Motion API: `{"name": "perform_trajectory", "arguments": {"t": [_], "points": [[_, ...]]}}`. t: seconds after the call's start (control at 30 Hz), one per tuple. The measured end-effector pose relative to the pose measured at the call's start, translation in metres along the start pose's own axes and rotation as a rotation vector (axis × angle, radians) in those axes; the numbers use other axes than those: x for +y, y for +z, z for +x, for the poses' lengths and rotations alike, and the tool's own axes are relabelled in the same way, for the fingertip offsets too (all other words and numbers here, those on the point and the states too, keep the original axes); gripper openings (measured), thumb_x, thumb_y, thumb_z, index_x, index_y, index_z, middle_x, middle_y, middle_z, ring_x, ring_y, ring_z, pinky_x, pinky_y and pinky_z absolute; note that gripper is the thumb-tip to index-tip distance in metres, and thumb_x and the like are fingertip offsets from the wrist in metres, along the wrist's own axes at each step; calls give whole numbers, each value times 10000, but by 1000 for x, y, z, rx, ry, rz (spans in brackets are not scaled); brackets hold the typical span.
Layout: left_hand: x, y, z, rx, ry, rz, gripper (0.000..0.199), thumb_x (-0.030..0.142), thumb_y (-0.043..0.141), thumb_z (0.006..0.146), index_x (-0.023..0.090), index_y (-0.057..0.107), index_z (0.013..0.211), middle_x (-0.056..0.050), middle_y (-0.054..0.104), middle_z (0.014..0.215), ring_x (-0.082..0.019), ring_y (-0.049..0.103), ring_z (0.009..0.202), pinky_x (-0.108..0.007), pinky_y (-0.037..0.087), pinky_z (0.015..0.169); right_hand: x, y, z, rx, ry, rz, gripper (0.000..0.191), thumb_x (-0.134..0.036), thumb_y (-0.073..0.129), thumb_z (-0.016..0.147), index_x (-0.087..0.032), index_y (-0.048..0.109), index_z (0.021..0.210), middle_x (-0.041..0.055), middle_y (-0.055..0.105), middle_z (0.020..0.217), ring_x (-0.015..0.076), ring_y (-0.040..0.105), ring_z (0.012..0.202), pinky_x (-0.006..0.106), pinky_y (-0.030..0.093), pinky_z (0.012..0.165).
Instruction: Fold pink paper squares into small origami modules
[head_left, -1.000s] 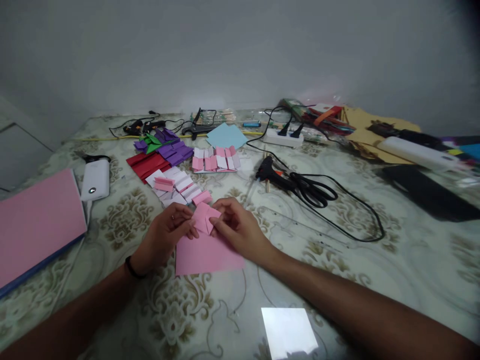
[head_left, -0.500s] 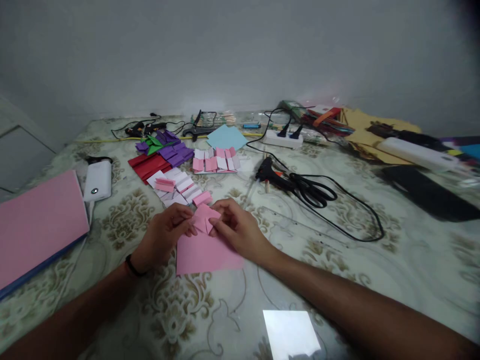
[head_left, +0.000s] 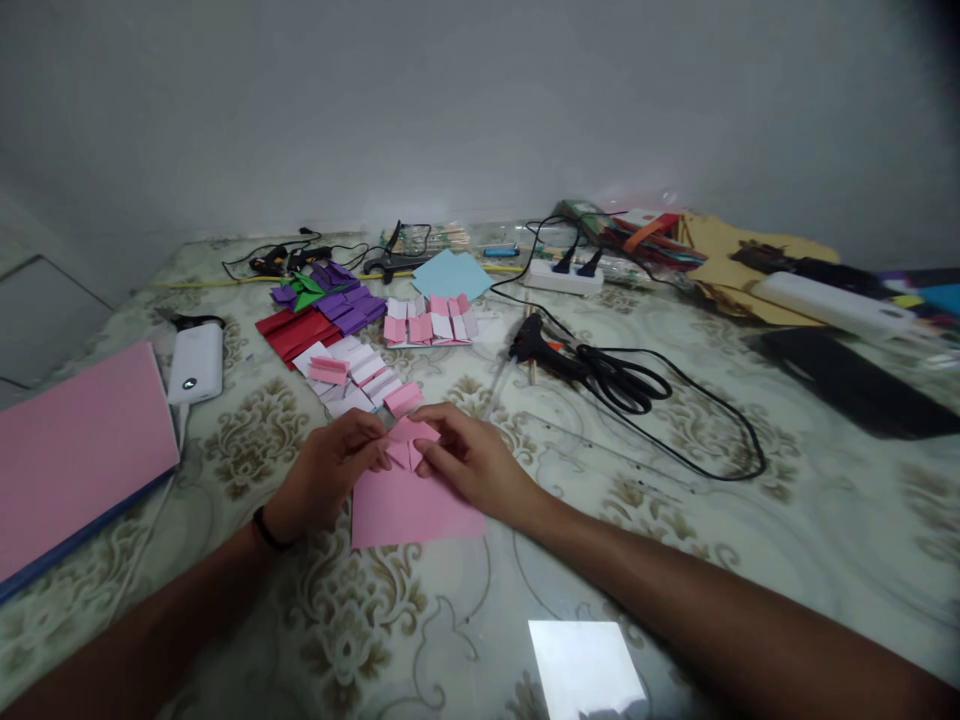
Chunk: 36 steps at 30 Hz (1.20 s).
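Observation:
Between my two hands is a small folded piece of pink paper, with creased flaps meeting at a slit down its middle. My left hand pinches its left corner, and my right hand grips its right side between thumb and fingers. Beneath it lies a flat sheet of pink paper on the table; its far edge is hidden by the hands and the folded piece. Just beyond the hands sit several folded pink-and-white paper pieces.
Folded red paper, purple pieces and light blue sheets lie farther back. A black glue gun with coiled cord is at right, near a power strip. At left are a white power bank and pink sheets.
Both hands keep hold of the folded pink paper. They have tipped it slightly lower, and the right fingers have shifted a little over its upper edge.

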<state>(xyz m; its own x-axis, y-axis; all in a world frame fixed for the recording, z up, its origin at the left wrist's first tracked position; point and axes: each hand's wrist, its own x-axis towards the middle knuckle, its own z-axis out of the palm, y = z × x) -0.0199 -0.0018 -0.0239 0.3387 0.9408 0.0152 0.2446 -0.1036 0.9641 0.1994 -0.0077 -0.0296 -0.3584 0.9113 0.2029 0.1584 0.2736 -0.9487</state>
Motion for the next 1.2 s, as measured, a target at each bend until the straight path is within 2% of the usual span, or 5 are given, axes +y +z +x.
{"name": "perform_trajectory", "arguments": {"t": [0.27,0.53,0.83,1.0,1.2], "points": [[4,-1,-2,-34,26,-5,121,280,626,938,187,575,997,20,687,732,-128,678,705,-245,516,677,-1,0,0,2,-24,-43,162,-249,562,961,-195,594,1110,-14,703,691,141,732,639,218,522,624],[4,-1,-1,-37,50,51,142,316,593,965,187,591,1025,13,679,732,-126,662,698,-252,504,681,-3,-1,1,-18,18,-21,125,-263,560,963,-214,553,1078,-29,701,692,142,738,652,220,534,632],[7,-5,-4,-89,75,162,267,260,515,996,215,631,1232,-1,660,780,-115,619,680,-247,507,667,-3,-1,0,-30,23,-18,128,-275,570,959,-217,543,1070,-29,693,714,144,739,656,228,544,634],[8,-4,-4,-122,162,159,211,249,491,1000,196,680,1078,-12,621,770,-121,606,698,-242,507,657,-2,0,0,-33,46,-1,155,-259,570,953,-218,514,1092,-42,658,705,143,732,653,227,536,618],[12,-2,-5,-109,0,44,197,248,546,971,206,585,1159,27,622,695,-118,629,647,-228,488,634,3,0,-1,-29,-35,22,382,-255,576,957,-246,460,1320,-4,633,915,111,706,660,216,512,589]]}}
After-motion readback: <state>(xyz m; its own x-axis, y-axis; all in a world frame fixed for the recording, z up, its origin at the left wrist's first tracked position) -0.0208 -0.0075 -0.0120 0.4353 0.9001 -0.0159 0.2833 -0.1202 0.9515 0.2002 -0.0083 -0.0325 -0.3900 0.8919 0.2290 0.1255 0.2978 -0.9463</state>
